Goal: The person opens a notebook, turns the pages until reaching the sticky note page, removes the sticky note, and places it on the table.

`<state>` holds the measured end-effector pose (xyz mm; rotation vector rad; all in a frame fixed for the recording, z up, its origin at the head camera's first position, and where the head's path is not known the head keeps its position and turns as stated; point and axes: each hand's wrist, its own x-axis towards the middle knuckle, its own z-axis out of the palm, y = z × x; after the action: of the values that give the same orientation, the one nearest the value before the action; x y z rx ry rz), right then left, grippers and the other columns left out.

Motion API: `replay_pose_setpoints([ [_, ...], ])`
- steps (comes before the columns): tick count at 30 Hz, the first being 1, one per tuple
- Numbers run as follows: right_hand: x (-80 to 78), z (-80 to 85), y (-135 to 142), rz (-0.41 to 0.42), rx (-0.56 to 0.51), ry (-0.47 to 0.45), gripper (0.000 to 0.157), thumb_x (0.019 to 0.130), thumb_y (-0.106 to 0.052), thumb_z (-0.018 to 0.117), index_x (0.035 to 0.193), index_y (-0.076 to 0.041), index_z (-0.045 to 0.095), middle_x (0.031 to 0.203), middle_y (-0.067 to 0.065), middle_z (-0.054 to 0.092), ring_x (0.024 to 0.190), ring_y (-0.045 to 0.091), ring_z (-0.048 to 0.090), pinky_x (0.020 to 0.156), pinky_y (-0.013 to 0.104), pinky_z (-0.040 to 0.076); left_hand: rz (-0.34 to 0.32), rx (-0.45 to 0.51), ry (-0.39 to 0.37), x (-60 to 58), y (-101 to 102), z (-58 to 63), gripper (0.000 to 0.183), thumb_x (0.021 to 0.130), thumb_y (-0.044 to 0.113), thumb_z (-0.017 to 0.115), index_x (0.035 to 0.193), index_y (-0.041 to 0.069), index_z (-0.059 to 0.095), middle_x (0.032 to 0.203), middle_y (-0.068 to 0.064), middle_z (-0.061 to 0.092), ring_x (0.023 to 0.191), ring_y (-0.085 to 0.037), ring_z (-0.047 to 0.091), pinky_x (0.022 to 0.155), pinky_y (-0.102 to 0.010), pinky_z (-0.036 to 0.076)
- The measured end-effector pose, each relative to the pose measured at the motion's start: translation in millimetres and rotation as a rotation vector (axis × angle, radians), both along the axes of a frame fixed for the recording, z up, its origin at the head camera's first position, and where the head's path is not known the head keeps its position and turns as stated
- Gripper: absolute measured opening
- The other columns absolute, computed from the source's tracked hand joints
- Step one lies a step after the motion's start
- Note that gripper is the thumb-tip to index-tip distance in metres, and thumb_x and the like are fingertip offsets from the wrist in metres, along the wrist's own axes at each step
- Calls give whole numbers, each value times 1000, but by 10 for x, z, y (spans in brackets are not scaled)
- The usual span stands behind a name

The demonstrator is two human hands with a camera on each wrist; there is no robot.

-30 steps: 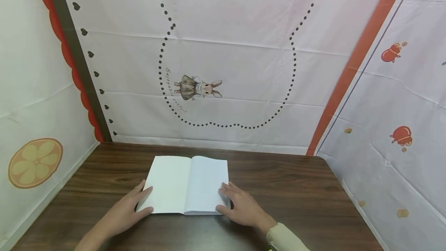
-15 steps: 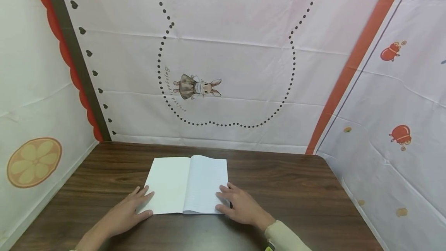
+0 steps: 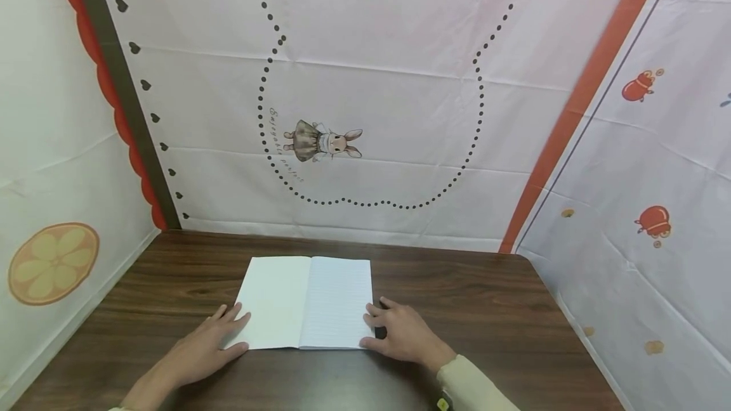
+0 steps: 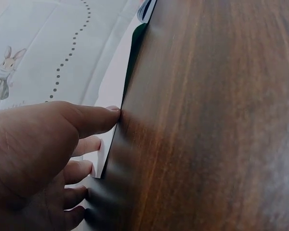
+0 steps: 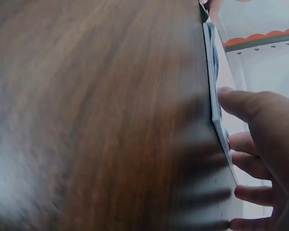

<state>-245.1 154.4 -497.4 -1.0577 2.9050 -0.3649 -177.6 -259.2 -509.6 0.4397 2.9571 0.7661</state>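
Note:
An open notebook lies on the table, its left page blank and cream, its right page white with ruled lines. My left hand rests at the lower left corner, fingers spread and thumb on the page's edge. In the left wrist view, dark green shows under the notebook's edge. My right hand touches the right page's outer edge, with thumb near the lower corner and fingertips higher up. The right wrist view shows the stack of pages edge-on, the thumb resting on top.
The dark wood-grain table extends around the notebook. Behind it hangs a white printed cloth with a rabbit and dotted line. More printed cloth stands at the left and right.
The right page, which bulged near the spine, now lies flatter. My right hand has shifted slightly right toward the page's outer edge. My left hand has hardly moved.

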Motion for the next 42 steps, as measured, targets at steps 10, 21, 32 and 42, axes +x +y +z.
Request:
replay_pose_setpoints([
  [10,0,21,22,16,3,-24,65,90,-63,67,137,-18,67,146,-2,58,138,36,52,105,63,46,10,13,15,21,-13,-16,70,94,53,67,145,6,58,158,-27,38,145,-58,26,104,-79,31],
  [21,90,-44,-61,-18,-69,80,57,97,-57,62,130,-12,71,140,6,63,130,43,58,104,56,50,12,29,16,54,2,8,70,95,52,67,146,6,56,158,-27,38,145,-58,25,104,-79,30],
  [32,119,-95,-63,-48,-68,91,58,97,-59,59,131,-13,71,142,5,63,132,43,57,102,61,50,11,-20,76,-14,68,79,59,93,38,73,137,0,62,148,-31,50,138,-59,39,105,-72,38],
  [42,127,-82,-52,-61,-61,65,61,97,-60,59,133,-13,70,144,5,61,134,42,54,102,62,49,-13,-108,72,-144,563,712,53,95,34,70,133,-3,63,135,-23,63,128,-45,57,104,-61,46],
])
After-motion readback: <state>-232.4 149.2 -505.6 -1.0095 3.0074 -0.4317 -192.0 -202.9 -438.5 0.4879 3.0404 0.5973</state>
